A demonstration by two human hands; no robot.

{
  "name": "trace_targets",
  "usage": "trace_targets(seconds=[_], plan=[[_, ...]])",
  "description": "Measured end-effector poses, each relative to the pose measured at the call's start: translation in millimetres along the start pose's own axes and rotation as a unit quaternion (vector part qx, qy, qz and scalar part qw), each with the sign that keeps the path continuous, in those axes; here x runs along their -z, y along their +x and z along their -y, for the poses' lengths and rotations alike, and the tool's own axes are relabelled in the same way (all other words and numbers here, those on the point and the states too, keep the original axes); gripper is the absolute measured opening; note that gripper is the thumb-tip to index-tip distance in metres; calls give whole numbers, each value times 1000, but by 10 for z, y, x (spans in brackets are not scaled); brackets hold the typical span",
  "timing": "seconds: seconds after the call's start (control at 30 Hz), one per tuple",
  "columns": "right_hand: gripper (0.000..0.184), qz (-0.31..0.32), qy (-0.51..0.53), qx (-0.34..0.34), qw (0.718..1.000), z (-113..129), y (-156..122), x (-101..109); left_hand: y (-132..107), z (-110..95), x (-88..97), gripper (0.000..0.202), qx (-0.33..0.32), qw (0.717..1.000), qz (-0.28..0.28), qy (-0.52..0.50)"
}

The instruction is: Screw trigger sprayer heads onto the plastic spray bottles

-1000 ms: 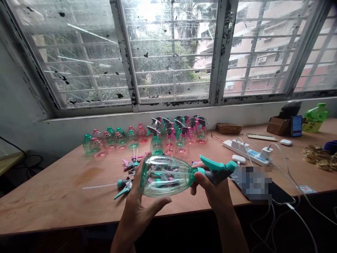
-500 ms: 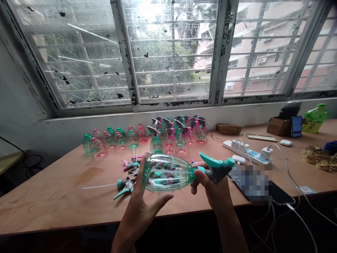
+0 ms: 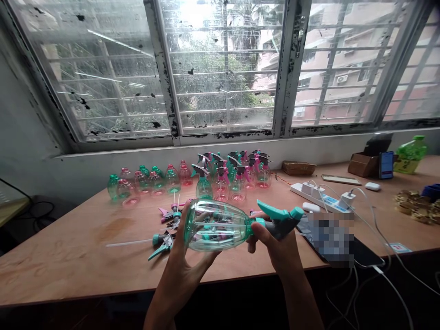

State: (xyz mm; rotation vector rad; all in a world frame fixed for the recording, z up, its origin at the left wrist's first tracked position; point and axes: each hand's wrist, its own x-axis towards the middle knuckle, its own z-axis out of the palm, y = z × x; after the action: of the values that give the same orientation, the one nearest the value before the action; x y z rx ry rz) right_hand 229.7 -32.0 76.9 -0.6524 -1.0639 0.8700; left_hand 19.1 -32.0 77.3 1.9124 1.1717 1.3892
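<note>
In the head view, both hands are closed on one green spray bottle (image 3: 216,224), held lying nearly level above the near part of the wooden table (image 3: 68,261), its base to the left and its nozzle to the right. The left hand (image 3: 182,268) cups the base end, with its thumb reaching along the bottle's lower side; the right hand (image 3: 278,252) grips the neck at the teal collar (image 3: 260,222), below the raised teal trigger (image 3: 273,211). The table's front edge crosses in front of the wrists, and plain wood runs from the left hand out to the slanting left edge. On that side, loose sprayer heads (image 3: 163,247) lie close to the left hand, one thin tube pointing left. Beyond the bottle, spray bottles with heads (image 3: 238,188) stand crowded toward the wall (image 3: 158,154), and bottles without heads (image 3: 173,178) stand left of them. To the right, a phone (image 3: 369,252) lies by the front edge, near the right wrist, with a power strip (image 3: 321,199) behind it.
</note>
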Motion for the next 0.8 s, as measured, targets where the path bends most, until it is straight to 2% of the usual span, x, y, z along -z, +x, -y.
trace_targets(seconds=[0.13,0.33,0.53,0.63,0.8], plan=[[21,7,-5,-2,1000,-15,-2,10,8,-7,2,105,2,1000,-4,-5],[20,8,1,-12,1000,-24,-14,-18,32,-27,10,95,-12,1000,-6,-25],[22,-8,14,-11,1000,6,-17,-45,12,-66,-23,102,-41,997,-27,-54],[23,-6,15,-6,1000,9,-12,-38,25,-59,-38,104,-52,998,-24,-39],[23,0,13,-10,1000,1,-10,-21,56,-15,-47,97,-54,998,-16,-4]])
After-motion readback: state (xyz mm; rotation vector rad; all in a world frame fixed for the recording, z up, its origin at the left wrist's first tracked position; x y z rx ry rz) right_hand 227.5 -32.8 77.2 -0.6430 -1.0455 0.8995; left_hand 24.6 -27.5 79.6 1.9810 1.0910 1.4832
